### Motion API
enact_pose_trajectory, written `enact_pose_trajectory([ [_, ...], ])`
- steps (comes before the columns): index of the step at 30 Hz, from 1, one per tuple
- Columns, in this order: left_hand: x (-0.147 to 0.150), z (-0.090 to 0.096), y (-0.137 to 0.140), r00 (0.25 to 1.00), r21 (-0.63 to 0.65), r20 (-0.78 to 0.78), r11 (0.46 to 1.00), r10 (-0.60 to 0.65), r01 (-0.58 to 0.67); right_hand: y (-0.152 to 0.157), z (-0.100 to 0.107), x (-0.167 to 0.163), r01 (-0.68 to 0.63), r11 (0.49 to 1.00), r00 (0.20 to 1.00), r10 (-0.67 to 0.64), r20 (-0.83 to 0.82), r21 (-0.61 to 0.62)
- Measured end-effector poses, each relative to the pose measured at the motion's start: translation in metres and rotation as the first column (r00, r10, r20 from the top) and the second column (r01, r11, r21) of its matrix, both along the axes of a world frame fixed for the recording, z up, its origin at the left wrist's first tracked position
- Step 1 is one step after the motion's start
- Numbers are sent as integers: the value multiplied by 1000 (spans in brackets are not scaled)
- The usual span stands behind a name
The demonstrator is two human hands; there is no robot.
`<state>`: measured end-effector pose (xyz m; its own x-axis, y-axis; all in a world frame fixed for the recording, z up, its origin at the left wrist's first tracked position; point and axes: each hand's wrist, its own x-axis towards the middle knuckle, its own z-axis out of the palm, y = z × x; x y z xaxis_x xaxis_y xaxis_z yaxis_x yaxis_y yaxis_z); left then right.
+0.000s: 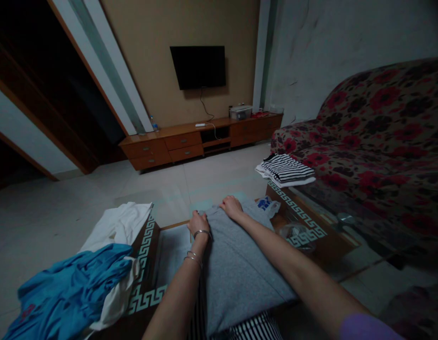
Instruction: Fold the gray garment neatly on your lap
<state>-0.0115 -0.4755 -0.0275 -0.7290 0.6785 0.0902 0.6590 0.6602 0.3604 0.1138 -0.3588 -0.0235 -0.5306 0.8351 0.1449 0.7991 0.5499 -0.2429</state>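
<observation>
A grey T-shirt-like garment (236,264) lies folded flat across the glass table in front of me. My left hand (198,223), with metal bangles at the wrist, pinches its far left corner. My right hand (232,208) is closed on the far edge, a short way to the right. Black-and-white striped cloth (256,328) shows under the near edge; whether it is a garment on the table or clothing I wear, I cannot tell. Left of my hands lie a crumpled blue garment (75,288) and a white garment (115,224).
At the table's far right sits a folded pile with a striped shirt (287,167) on top. A plastic bag (269,206) and a clear bowl (297,236) show near the right side. Beyond are a flowered sofa (374,137), a wooden TV cabinet (185,146) and a television (199,67).
</observation>
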Motion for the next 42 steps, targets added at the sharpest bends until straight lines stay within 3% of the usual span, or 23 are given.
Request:
enact_pose_trajectory([
  [7,-14,-9,0,999,-74,2,996,-50,50,9,-12,-12,14,1000,1000,-14,-23,-4],
  [13,-3,15,-4,997,-63,-61,997,-40,36,2,19,13,-14,1000,999,13,-51,-8],
  [16,26,26,-32,955,-17,-214,978,-206,207,-34,36,46,-24,997,997,30,-69,80],
  [19,63,28,-91,816,-33,-293,858,-498,512,-83,39,99,-108,983,990,121,-76,148],
  [21,81,23,-143,735,-21,-240,760,-635,650,-110,33,143,-69,990,987,86,-137,124],
  [23,89,14,-193,691,28,-166,697,-704,717,-132,20,190,72,996,969,-56,-240,58],
  [27,83,-8,-258,670,111,-46,662,-741,741,-173,-17,260,261,956,856,-294,-425,-136],
  [31,81,-15,-269,679,133,11,674,-734,726,-205,-41,275,231,941,779,-332,-532,-248],
  [36,83,-11,-266,675,227,47,666,-736,710,-205,-47,275,283,934,739,-356,-572,-216],
  [39,80,-15,-270,672,225,35,661,-740,716,-200,-52,285,328,925,742,-377,-555,-190],
  [42,78,-16,-274,682,143,31,679,-730,720,-198,-57,293,289,942,785,-336,-521,-172],
])
